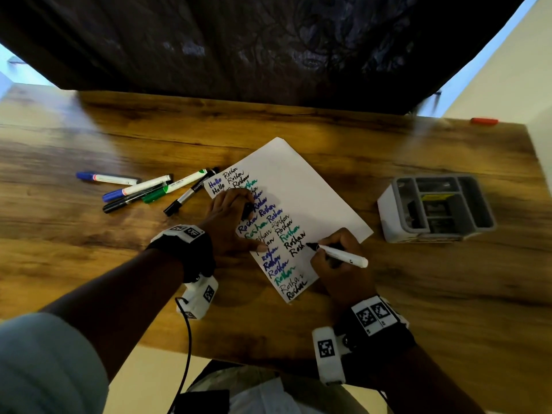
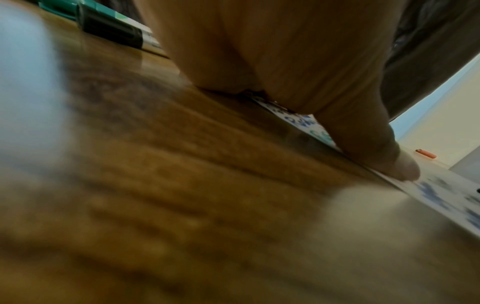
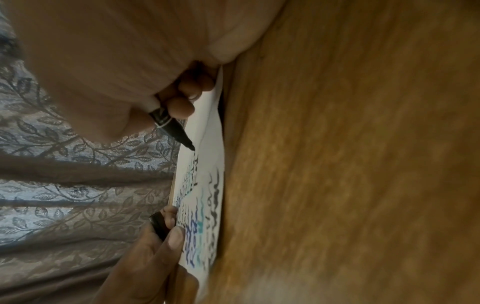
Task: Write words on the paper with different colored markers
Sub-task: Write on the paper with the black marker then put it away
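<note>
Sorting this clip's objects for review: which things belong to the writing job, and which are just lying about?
In the job:
paper
black marker in right hand
cap in left hand, which steadies the paper
spare markers

Lying about:
grey organizer
orange thing at the table's far edge
curtain
</note>
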### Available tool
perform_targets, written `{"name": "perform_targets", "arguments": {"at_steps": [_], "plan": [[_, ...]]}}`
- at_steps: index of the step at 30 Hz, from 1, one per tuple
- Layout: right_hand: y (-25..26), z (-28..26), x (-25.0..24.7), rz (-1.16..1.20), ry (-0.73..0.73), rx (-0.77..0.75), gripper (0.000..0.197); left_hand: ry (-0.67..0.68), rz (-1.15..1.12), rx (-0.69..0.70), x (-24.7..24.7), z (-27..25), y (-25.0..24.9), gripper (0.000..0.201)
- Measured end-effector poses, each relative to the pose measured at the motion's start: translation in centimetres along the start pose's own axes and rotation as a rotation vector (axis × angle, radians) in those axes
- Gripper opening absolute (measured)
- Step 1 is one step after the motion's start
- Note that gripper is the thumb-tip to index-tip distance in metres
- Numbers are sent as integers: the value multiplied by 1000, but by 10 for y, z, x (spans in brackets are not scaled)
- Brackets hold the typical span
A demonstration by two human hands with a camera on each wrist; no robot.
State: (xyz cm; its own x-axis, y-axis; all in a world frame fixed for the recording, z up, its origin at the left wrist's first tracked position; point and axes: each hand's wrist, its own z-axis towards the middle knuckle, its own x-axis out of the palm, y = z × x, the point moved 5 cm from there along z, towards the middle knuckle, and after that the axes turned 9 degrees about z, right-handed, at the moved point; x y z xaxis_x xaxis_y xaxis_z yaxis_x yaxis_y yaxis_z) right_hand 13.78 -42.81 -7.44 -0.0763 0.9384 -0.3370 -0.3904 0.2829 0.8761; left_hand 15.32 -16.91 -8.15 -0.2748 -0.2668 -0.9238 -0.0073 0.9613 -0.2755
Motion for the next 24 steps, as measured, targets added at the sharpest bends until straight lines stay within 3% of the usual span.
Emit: {"name": "perform_targets", "arguments": {"at_steps": [24], "plan": [[0,2,0,-79,-26,-33,18,-19,-3,13,-3,-1,-3,111]]}}
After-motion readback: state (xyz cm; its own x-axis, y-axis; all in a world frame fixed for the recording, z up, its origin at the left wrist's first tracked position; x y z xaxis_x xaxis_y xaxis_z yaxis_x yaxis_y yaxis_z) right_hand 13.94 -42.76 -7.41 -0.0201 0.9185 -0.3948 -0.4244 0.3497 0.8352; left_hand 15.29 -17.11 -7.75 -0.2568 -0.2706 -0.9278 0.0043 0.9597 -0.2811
